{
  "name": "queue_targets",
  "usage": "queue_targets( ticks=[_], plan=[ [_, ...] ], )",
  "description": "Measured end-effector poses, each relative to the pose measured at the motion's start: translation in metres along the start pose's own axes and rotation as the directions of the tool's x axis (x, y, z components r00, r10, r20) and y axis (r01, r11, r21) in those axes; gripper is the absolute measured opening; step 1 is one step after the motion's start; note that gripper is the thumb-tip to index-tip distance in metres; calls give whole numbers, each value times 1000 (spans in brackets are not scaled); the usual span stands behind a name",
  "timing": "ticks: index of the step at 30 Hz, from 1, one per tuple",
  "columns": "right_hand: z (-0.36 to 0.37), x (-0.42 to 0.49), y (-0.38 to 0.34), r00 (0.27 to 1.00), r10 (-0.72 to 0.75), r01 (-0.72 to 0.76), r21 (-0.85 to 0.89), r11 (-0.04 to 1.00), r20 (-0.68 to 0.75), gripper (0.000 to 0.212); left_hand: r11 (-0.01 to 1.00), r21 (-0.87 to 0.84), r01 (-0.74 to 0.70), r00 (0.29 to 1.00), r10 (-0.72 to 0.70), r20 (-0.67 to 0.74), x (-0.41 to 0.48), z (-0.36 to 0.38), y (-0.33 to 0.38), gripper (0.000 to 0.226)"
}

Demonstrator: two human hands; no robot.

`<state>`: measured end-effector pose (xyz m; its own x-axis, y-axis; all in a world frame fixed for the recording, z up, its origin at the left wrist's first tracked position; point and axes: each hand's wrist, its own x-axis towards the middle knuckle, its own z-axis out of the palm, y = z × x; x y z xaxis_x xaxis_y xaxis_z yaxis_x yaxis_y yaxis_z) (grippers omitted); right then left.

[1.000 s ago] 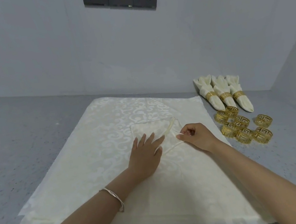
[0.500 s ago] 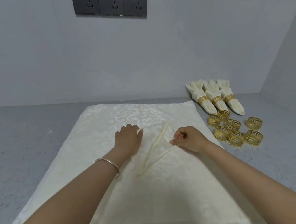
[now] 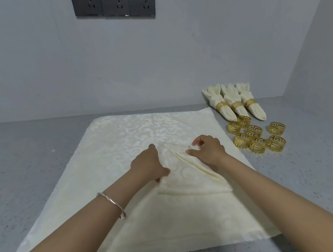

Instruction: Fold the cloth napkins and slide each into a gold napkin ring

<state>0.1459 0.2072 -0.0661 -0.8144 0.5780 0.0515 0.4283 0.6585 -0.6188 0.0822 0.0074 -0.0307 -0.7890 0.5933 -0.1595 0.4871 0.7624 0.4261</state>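
Note:
A cream napkin (image 3: 187, 176), folded into a triangle with pleated edges, lies on a stack of flat cream damask napkins (image 3: 120, 141). My left hand (image 3: 147, 165) rests on the triangle's left side, with the thumb lying over the cloth. On the upper right fold, my right hand (image 3: 207, 150) presses down with its fingers spread and pointing left. Several loose gold napkin rings (image 3: 256, 137) sit to the right of the stack. Behind them lie three finished napkins (image 3: 235, 102), each in a gold ring.
The grey speckled counter (image 3: 27, 168) runs to a wall at the back and another on the right. A row of dark wall sockets (image 3: 113, 2) hangs above. The stack's front edge lies close to the counter's near edge.
The standing pleated fold has been laid down flat into a triangle. My right hand has let go of its pinch and now presses. My left hand has moved onto the napkin's left side.

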Motion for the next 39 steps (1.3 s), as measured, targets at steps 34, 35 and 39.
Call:
queue_targets(
  ticks=[34,35,39],
  plan=[
    [-29,-138,56,878,-470,477,-199,856,88,43,845,233,-482,874,483,57,19,51,-13,52],
    [-29,-138,56,871,-482,491,-230,840,97,45,841,237,-486,872,486,61,18,50,-13,52],
    [-27,-136,54,869,-484,492,-280,824,102,52,819,220,-530,842,538,23,12,43,-15,60]
  ],
)
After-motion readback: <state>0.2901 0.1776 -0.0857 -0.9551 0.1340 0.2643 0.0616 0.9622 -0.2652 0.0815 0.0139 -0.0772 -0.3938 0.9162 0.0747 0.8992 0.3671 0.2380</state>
